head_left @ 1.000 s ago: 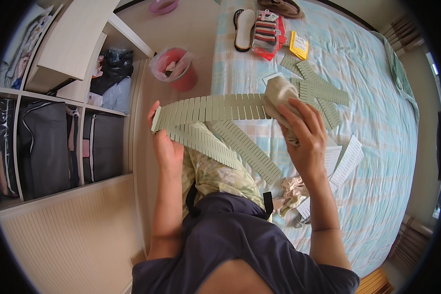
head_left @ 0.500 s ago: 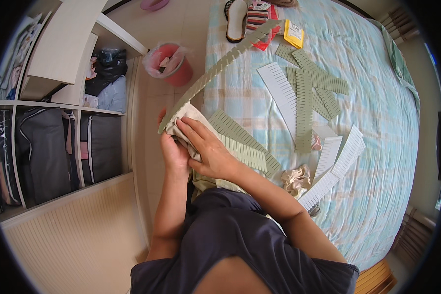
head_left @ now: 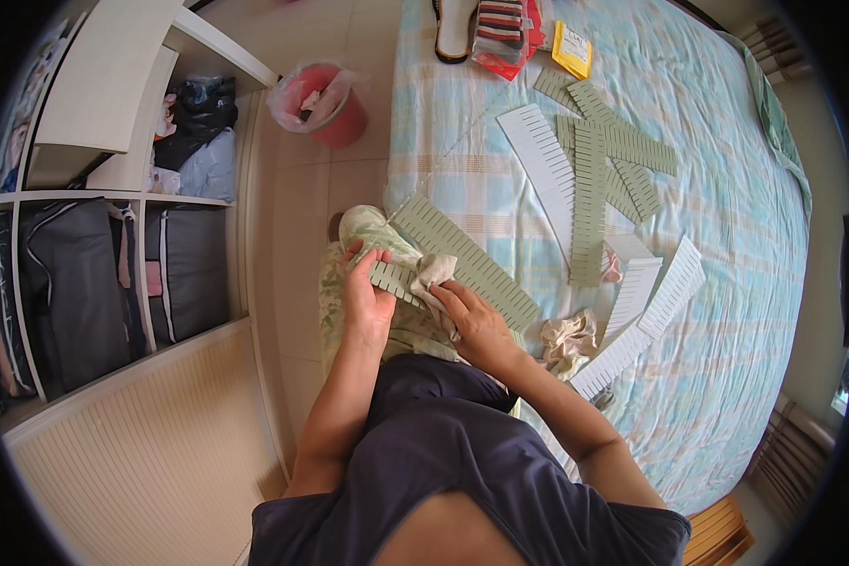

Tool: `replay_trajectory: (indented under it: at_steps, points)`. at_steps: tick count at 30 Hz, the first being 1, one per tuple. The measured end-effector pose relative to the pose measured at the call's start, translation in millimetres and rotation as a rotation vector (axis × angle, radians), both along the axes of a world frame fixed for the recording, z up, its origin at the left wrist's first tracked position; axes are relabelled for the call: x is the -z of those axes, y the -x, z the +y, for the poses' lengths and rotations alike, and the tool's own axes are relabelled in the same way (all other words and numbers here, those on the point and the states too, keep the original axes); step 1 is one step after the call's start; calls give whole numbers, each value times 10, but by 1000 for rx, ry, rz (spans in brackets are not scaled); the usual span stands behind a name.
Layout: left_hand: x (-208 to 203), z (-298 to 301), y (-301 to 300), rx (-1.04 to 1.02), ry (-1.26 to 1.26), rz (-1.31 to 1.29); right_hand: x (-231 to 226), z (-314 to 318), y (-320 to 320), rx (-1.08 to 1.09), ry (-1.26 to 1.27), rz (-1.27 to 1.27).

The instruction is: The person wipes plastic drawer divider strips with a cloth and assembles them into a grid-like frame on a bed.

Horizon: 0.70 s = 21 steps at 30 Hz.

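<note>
A pale green slotted plastic strip [head_left: 393, 279] lies low over my lap, its near end gripped by my left hand [head_left: 368, 297]. My right hand [head_left: 479, 328] is closed on a crumpled beige cloth [head_left: 434, 274], which presses against the strip and covers part of it. Beneath and beyond them, a wider green slotted strip [head_left: 467, 257] rests along the bed's edge. To the right of my right hand lies a second wadded beige cloth [head_left: 568, 341].
More green slotted strips [head_left: 590, 198] cross one another on the plaid bedspread [head_left: 726, 302], beside white slotted strips [head_left: 538, 170]. At the far end are an insole [head_left: 454, 33] and a yellow packet [head_left: 572, 49]. A pink lined bin [head_left: 340, 123] stands left, near open shelving [head_left: 113, 196].
The strip has come down from a raised, slanting position to lie low over my lap. My right hand and the cloth have moved right, away from my left hand.
</note>
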<state>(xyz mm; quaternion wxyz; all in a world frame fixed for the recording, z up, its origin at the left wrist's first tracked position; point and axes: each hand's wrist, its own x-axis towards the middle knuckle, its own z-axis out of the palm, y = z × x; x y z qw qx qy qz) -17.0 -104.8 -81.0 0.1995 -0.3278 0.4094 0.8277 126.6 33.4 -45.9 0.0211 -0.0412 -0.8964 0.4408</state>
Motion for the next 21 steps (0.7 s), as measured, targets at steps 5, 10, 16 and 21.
replay_trajectory:
  at_steps: [5,10,16,21]
  points:
    - [-231,36,-66,300,-52,-44,-150,428,15,-74,37,-32]
    - [-263,-191,184,760,184,28,-291,905,221,-184,-128,-11]
    - [-433,8,208,930,67,24,-390,1161,402,-218,-169,-6]
    - [-442,78,129,847,-37,-43,-713,1231,538,279,6,316]
